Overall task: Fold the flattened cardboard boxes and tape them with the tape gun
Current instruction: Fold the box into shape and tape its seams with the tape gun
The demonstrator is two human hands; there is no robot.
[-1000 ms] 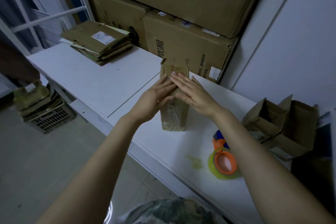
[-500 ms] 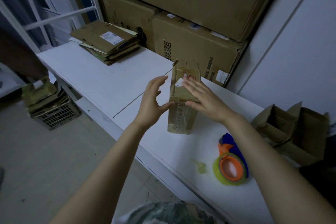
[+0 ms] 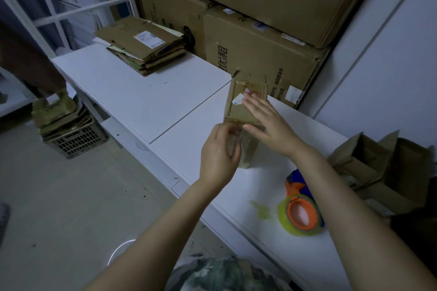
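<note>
A small brown cardboard box point(image 3: 246, 111) stands on the white table point(image 3: 146, 97), its near side covered in old clear tape. My right hand point(image 3: 267, 123) lies flat on the box's top face with straight fingers. My left hand point(image 3: 218, 153) is at the box's near left edge, fingers curled and pinching the taped flap there. The tape gun point(image 3: 301, 205), orange and blue with a yellow-green roll, lies on the table to the right, untouched. A stack of flattened boxes point(image 3: 142, 47) sits at the table's far left end.
Large cardboard cartons point(image 3: 255, 54) are stacked against the wall behind the table. Opened boxes point(image 3: 378, 168) stand at the right. A black crate point(image 3: 75, 139) with cardboard sits on the floor to the left. A greenish smear point(image 3: 261, 210) marks the table near the tape gun.
My left hand moved from an open pose beside the box to its near edge and now pinches the flap. My right hand stayed flat on the top.
</note>
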